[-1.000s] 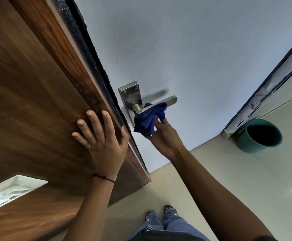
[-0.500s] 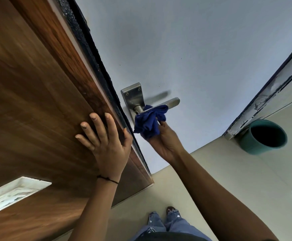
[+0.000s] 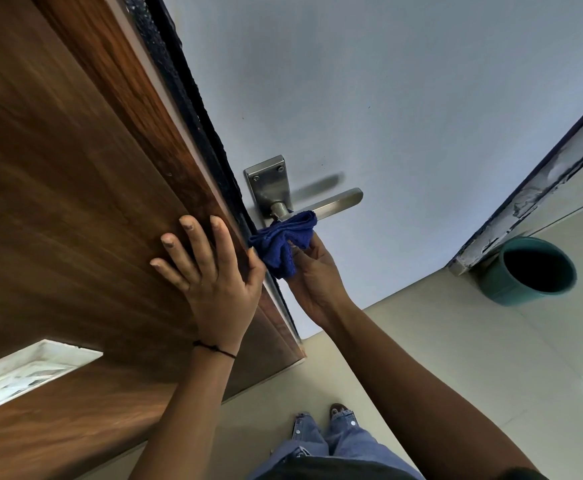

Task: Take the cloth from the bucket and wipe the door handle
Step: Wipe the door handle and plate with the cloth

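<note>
A steel lever door handle on a square backplate sticks out from the pale grey door face. A bunched blue cloth is pressed against the handle's inner end near the spindle. My right hand grips the cloth from below. My left hand lies flat with fingers spread on the brown wooden door panel, beside the door's edge. The teal bucket stands on the floor at the right, by the door frame; its inside looks dark.
A peeling white door frame runs along the right. Beige floor tiles lie below, with my jeans and feet at the bottom centre. A white inset shows in the wood panel at lower left.
The cloth has slid along the lever from its middle toward the spindle end, and my right hand has moved with it. My left hand stays flat on the wood.
</note>
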Motion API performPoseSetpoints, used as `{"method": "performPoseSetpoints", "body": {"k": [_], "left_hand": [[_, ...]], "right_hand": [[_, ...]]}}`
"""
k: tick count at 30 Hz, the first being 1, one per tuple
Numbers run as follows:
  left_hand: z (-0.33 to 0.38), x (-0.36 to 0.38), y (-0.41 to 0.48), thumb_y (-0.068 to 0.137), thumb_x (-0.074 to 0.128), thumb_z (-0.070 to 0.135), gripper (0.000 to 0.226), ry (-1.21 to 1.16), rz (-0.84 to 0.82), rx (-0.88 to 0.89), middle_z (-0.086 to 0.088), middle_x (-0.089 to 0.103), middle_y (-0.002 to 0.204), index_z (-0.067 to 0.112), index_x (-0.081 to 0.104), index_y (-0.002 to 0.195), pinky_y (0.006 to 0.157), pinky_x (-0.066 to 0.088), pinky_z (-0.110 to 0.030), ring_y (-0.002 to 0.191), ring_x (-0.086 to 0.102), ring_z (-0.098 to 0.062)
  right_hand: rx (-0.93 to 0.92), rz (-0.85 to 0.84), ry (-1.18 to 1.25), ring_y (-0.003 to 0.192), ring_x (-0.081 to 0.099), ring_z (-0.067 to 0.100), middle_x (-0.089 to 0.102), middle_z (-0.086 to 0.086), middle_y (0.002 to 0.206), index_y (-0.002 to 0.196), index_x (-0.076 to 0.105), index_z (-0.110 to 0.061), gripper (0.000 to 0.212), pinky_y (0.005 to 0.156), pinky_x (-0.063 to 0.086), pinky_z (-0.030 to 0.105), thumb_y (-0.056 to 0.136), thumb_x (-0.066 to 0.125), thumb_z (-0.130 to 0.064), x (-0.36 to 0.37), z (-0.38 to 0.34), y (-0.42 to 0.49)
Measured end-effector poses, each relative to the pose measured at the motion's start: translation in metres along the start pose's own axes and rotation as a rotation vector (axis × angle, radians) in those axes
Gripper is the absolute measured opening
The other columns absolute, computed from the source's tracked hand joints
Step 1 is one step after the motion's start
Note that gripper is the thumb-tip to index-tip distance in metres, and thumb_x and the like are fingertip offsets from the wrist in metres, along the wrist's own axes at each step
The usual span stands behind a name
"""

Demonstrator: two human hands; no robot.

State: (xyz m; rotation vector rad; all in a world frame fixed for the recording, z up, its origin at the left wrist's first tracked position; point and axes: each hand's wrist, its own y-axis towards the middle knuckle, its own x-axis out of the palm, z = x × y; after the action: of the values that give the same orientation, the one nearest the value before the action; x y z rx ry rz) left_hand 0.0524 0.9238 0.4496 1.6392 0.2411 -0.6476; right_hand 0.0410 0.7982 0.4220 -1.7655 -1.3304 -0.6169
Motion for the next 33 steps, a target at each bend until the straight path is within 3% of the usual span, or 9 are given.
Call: {"method": "performPoseSetpoints", "body": {"k": [3,7,11,17,20,22,25,29,33], "left_hand": [[0.000,0.000,0.000,0.088,0.056,0.034,0.094,0.011,-0.006,0.000,0.001,-0.029,0.156,0.019,-0.012,0.150,0.116,-0.018,-0.042,0.143,-0.027,-0.020],[0.000,0.000,0.000,0.089,0.054,0.035,0.092,0.011,-0.007,-0.002,0.001,-0.029,0.156,0.018,-0.012,0.150,0.116,-0.018,-0.042,0.143,-0.027,-0.020],[-0.001,-0.001,0.000,0.090,0.051,0.037,0.089,0.011,-0.011,0.003,0.000,-0.029,0.156,0.018,-0.012,0.150,0.116,-0.018,-0.042,0.143,-0.028,-0.020],[-0.001,0.000,0.000,0.089,0.055,0.037,0.094,0.036,-0.015,-0.003,0.000,-0.030,0.156,0.019,-0.013,0.150,0.116,-0.018,-0.042,0.143,-0.028,-0.021],[-0.001,0.000,-0.001,0.088,0.057,0.037,0.095,0.036,-0.018,-0.001,-0.001,-0.029,0.156,0.018,-0.013,0.150,0.116,-0.018,-0.042,0.143,-0.028,-0.021],[-0.001,0.000,-0.001,0.088,0.057,0.037,0.095,0.037,-0.023,0.003,-0.001,-0.030,0.156,0.018,-0.013,0.150,0.116,-0.018,-0.042,0.143,-0.028,-0.021],[-0.001,-0.001,-0.001,0.088,0.057,0.036,0.095,0.044,-0.025,0.005,-0.001,-0.030,0.156,0.017,-0.013,0.150,0.116,-0.018,-0.043,0.143,-0.028,-0.021],[-0.002,-0.001,-0.001,0.089,0.055,0.036,0.093,0.042,-0.028,0.000,-0.002,-0.030,0.156,0.017,-0.012,0.150,0.116,-0.017,-0.043,0.143,-0.028,-0.022],[-0.001,0.000,-0.001,0.089,0.055,0.036,0.092,0.035,-0.025,0.002,-0.002,-0.029,0.156,0.018,-0.012,0.151,0.116,-0.017,-0.044,0.143,-0.028,-0.022]], "right_hand": [[-0.056,0.055,-0.231,0.126,0.054,0.030,0.050,0.013,0.143,0.141,0.042,-0.009,0.048,0.108,0.042,0.048,0.095,0.043,0.006,0.001,0.000,-0.001],[-0.171,0.113,-0.474,0.101,0.065,0.014,0.058,0.006,0.133,0.124,0.056,-0.015,0.039,0.083,0.057,0.023,0.093,0.049,0.008,0.009,0.001,-0.002],[-0.234,0.204,-0.556,0.102,0.066,0.024,0.064,0.012,0.125,0.125,0.059,-0.008,0.041,0.072,0.059,0.020,0.089,0.050,0.011,0.010,0.006,0.003],[-0.338,0.351,-0.554,0.093,0.067,0.027,0.070,0.010,0.104,0.103,0.067,-0.014,0.024,0.061,0.057,0.016,0.087,0.060,0.003,0.018,0.013,0.006],[-0.379,0.404,-0.589,0.086,0.064,0.025,0.070,0.013,0.100,0.100,0.067,-0.007,0.021,0.054,0.052,0.010,0.084,0.060,0.004,0.018,0.012,0.008],[-0.392,0.428,-0.658,0.085,0.064,0.022,0.070,0.013,0.103,0.106,0.067,-0.005,0.027,0.058,0.055,0.012,0.082,0.059,0.005,0.015,0.011,0.009],[-0.398,0.443,-0.746,0.091,0.066,0.025,0.071,0.012,0.107,0.110,0.068,-0.008,0.032,0.074,0.062,0.030,0.082,0.059,0.003,0.008,0.008,0.014],[-0.429,0.475,-0.848,0.089,0.066,0.020,0.069,0.009,0.109,0.111,0.068,-0.010,0.033,0.072,0.060,0.027,0.082,0.058,0.000,-0.008,-0.005,0.015],[-0.431,0.605,-0.836,0.091,0.068,0.026,0.068,0.014,0.109,0.113,0.069,-0.013,0.036,0.074,0.058,0.029,0.081,0.056,-0.002,-0.039,-0.032,0.016]]}}
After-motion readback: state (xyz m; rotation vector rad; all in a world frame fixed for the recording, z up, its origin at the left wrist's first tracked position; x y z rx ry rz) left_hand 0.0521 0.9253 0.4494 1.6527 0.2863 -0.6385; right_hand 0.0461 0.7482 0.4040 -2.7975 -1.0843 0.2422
